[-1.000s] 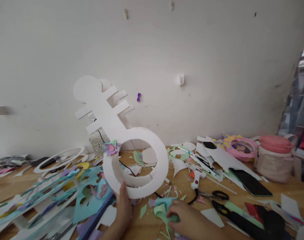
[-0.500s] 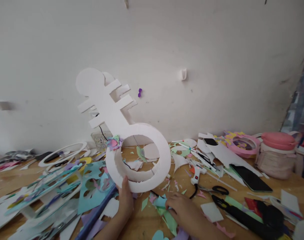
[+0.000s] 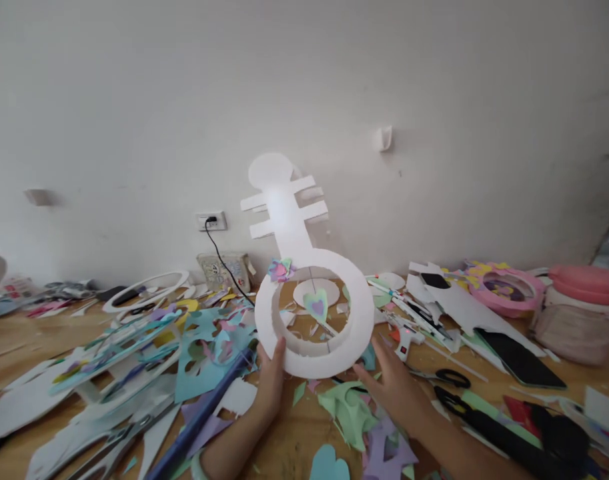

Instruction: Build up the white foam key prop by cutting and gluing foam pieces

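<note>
The left hand [image 3: 270,381] clamped the white cutout [image 3: 304,255] at centre frame. The right hand [image 3: 397,390] had its fingers [image 3: 383,353] apart, perhaps touching it.

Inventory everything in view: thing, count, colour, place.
White cutout: 1 held, white, centre
Paper flower: 1, multicoloured, on cutout
Heart: 1, green-purple, seen in cutout's opening
Glue gun: 1, white, right of centre
Scissors: 2, grey front left, dark-handled right
Large phone: 1, dark, right
Pink ring: 1, pink, back right
Lidded container: 1, pink lid, far right
Blue rod: 1, blue, front left
Perforated sheet: 1, light blue, left
Wall socket: 1, white, wall
Cable: 1, black, plugged into socket
Table: 1, brown, below
Paper scraps: uncountable, mixed colours, across table
Left hand: 1, bare, fingers on cutout
Right hand: 1, bare, by cutout, contact unclear
</note>
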Action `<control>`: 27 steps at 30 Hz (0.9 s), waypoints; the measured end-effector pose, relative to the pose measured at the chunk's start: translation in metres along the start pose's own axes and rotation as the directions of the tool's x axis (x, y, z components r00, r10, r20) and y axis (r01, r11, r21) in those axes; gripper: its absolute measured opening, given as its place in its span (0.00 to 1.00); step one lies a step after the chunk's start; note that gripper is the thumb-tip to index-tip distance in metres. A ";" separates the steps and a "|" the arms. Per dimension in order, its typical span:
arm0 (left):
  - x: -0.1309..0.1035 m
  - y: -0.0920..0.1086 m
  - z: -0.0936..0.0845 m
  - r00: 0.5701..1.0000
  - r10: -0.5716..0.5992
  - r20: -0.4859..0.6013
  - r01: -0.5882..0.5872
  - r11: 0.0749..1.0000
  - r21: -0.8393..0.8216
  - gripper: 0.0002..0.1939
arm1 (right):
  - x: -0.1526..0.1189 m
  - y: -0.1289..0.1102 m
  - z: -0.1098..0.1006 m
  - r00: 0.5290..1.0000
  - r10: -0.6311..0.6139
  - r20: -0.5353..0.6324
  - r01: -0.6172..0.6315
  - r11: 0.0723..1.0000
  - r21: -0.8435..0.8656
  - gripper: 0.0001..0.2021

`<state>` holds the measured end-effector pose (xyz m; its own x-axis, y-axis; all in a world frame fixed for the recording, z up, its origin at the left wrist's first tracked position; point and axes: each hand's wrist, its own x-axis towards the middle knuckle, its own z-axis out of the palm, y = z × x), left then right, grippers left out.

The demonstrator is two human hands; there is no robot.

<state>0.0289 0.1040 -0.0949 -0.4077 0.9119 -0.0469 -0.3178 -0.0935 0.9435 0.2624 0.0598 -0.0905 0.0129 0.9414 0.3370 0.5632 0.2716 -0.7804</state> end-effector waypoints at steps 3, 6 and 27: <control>0.011 0.004 -0.004 0.998 0.022 -0.057 -0.020 0.999 0.033 0.22 | 0.001 -0.008 -0.001 0.995 -0.086 0.052 0.088 0.995 -0.039 0.16; 0.025 0.013 -0.011 0.990 0.079 -0.114 -0.069 0.994 0.087 0.20 | 0.001 -0.016 -0.002 0.979 -0.140 0.145 0.156 0.982 -0.105 0.11; 0.037 -0.004 -0.047 0.217 0.751 0.624 -0.920 -0.056 0.388 0.20 | 0.104 -0.022 0.028 0.916 -0.031 0.401 0.273 0.780 -0.562 0.10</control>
<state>-0.0252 0.1188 -0.1156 0.2073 0.3772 0.9026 0.7248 -0.6789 0.1172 0.2283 0.1574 -0.0528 -0.3371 0.9335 0.1220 0.9077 0.3566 -0.2209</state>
